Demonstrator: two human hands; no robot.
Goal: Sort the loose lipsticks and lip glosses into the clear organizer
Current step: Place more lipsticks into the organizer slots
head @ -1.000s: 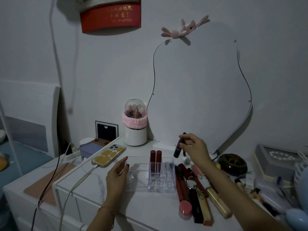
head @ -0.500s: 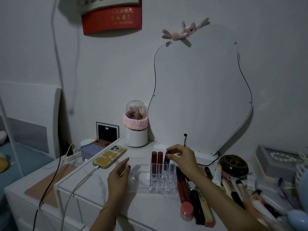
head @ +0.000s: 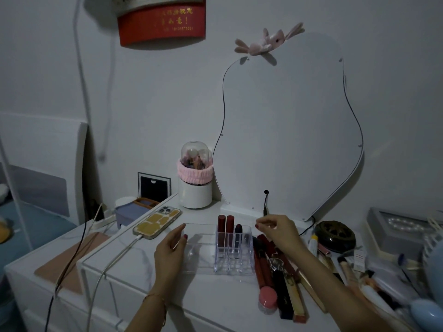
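Observation:
The clear organizer (head: 236, 265) stands on the white dresser top in front of the mirror. In its back row stand two red lipsticks (head: 225, 230) and a dark lipstick (head: 238, 237) to their right. My left hand (head: 170, 254) rests against the organizer's clear left tray, fingers apart. My right hand (head: 278, 232) hovers just right of the organizer, fingers loosely curled and holding nothing. Several loose lipsticks and lip glosses (head: 275, 274) lie in a pile right of the organizer, under my right forearm.
A phone (head: 157, 222) on a charging cable lies left of the organizer. A white brush holder (head: 195, 188) with a pink band stands behind, next to the mirror (head: 287, 130). A dark round dish (head: 334, 236), tubes and boxes crowd the right side. The dresser's front edge runs below.
My right hand carried the dark lipstick down from in front of the mirror, set it into the organizer's back row, let go and drew back to the right. My left hand stayed.

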